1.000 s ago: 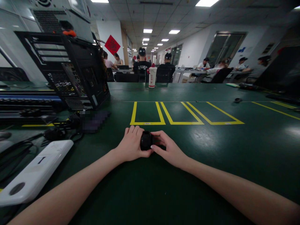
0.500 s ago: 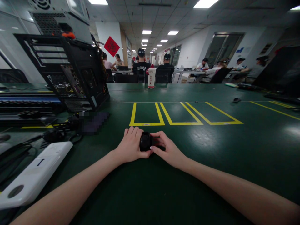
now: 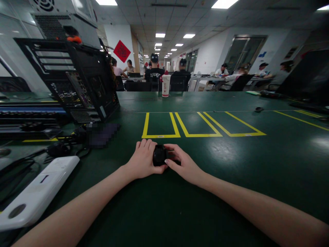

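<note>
A small black rounded object stands on the green table, close in front of me; its exact kind I cannot make out. My left hand is wrapped around its left side, thumb along the near edge and fingers behind. From the right, my right hand pinches the object's right edge between thumb and fingertips. Parts of the object are covered by the fingers of both hands.
Beyond my hands, yellow tape outlines mark the table. To the left are a black computer case, cables and a white elongated device. A white cup stands at the far edge. Several people sit in the background.
Both hands keep their hold on the black object, with almost no movement. The view has shifted very slightly.
</note>
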`<action>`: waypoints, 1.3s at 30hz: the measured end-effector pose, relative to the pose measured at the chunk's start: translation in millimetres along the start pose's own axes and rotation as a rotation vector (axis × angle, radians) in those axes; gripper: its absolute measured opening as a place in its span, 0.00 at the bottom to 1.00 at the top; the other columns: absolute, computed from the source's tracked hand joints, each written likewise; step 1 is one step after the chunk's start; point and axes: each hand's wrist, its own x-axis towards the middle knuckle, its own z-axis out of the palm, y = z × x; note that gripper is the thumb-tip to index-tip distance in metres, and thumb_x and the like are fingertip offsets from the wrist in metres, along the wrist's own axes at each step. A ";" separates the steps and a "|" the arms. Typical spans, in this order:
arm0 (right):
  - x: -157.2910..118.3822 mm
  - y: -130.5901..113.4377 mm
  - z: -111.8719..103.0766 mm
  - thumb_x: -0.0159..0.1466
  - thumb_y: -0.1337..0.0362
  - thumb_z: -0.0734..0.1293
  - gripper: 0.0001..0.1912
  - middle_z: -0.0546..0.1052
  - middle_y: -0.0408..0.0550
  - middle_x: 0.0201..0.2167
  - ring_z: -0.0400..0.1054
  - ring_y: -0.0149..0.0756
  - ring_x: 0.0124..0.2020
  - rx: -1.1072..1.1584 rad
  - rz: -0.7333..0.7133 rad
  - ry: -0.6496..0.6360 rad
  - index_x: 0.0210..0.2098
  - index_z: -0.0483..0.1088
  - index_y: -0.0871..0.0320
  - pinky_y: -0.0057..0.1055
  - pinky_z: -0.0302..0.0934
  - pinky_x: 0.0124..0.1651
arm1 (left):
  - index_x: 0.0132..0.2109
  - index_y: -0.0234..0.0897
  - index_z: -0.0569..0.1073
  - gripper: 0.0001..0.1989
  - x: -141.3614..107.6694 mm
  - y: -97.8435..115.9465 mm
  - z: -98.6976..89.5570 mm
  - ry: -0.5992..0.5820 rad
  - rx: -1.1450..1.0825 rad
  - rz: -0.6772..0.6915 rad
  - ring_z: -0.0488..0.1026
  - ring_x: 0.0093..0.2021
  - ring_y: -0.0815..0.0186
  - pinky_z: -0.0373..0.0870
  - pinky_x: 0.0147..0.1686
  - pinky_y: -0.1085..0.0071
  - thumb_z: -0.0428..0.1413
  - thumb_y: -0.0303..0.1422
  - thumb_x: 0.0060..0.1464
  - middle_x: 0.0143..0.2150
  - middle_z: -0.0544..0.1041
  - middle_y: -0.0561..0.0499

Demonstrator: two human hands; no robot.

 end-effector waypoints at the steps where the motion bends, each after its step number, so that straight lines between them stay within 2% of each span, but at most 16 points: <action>1: -0.2 -0.4 -0.2 0.59 0.68 0.62 0.20 0.64 0.49 0.48 0.63 0.38 0.49 -0.003 0.002 -0.003 0.50 0.56 0.54 0.42 0.62 0.50 | 0.43 0.33 0.64 0.29 0.1 0.0 0.0 0.000 0.005 0.000 0.61 0.38 0.56 0.58 0.37 0.60 0.51 0.53 0.41 0.38 0.65 0.44; 10: -1.5 0.6 0.1 0.59 0.66 0.62 0.13 0.66 0.47 0.45 0.65 0.35 0.46 0.062 0.014 -0.012 0.44 0.59 0.55 0.40 0.63 0.49 | 0.43 0.32 0.63 0.29 0.2 0.6 -2.9 -0.014 -0.022 -0.003 0.61 0.38 0.57 0.58 0.37 0.60 0.50 0.53 0.42 0.38 0.65 0.44; 16: -0.4 1.0 -0.6 0.60 0.66 0.62 0.20 0.64 0.49 0.49 0.63 0.37 0.49 0.018 0.043 -0.007 0.51 0.56 0.54 0.41 0.62 0.50 | 0.43 0.32 0.64 0.29 0.3 0.7 -1.8 -0.015 -0.020 0.000 0.61 0.38 0.56 0.58 0.37 0.60 0.50 0.53 0.42 0.38 0.65 0.44; 22: 0.0 3.2 0.1 0.58 0.69 0.63 0.17 0.66 0.47 0.46 0.64 0.36 0.49 0.094 -0.013 -0.028 0.46 0.58 0.55 0.41 0.60 0.53 | 0.43 0.31 0.63 0.31 0.0 -0.5 1.2 0.001 0.011 0.002 0.60 0.39 0.56 0.58 0.38 0.60 0.51 0.53 0.41 0.39 0.65 0.44; 27: -0.2 2.1 0.0 0.59 0.67 0.62 0.11 0.67 0.46 0.44 0.65 0.35 0.47 0.125 -0.013 -0.007 0.42 0.60 0.55 0.39 0.61 0.52 | 0.43 0.32 0.63 0.30 0.7 0.4 -1.0 -0.010 0.011 0.005 0.60 0.38 0.56 0.58 0.38 0.60 0.51 0.52 0.42 0.38 0.65 0.44; 34: 0.0 0.8 -1.2 0.60 0.65 0.61 0.19 0.64 0.49 0.49 0.63 0.36 0.48 0.048 0.045 -0.014 0.50 0.56 0.54 0.40 0.62 0.51 | 0.43 0.32 0.63 0.29 -0.1 -0.3 0.0 -0.011 0.005 0.002 0.61 0.38 0.56 0.58 0.37 0.61 0.51 0.53 0.41 0.38 0.65 0.44; 39: -1.7 -0.5 -1.0 0.58 0.69 0.63 0.17 0.65 0.47 0.47 0.64 0.35 0.48 0.078 0.002 -0.035 0.46 0.58 0.54 0.39 0.61 0.53 | 0.43 0.32 0.63 0.30 0.0 -0.6 0.7 0.001 0.009 0.006 0.61 0.38 0.56 0.58 0.37 0.60 0.51 0.53 0.41 0.38 0.65 0.44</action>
